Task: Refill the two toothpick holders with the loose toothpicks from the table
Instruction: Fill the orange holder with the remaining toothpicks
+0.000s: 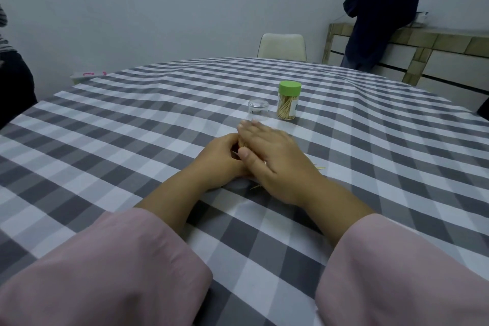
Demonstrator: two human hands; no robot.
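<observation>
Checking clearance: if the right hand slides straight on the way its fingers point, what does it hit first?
Likely the clear lid: the right hand points forward and slightly left, fingertips just short of it. The green-capped holder sits to the right of that line. Depth is uncertain.

Home dining room, checked tablecloth point(344, 156), chair point(282, 45)

There is only 1 view, from the camera on my head, looking forward and down across the checked table point(370, 193). My 2 pink sleeves point(105, 272) fill the near edge; the far wall point(185, 8) closes it.
</observation>
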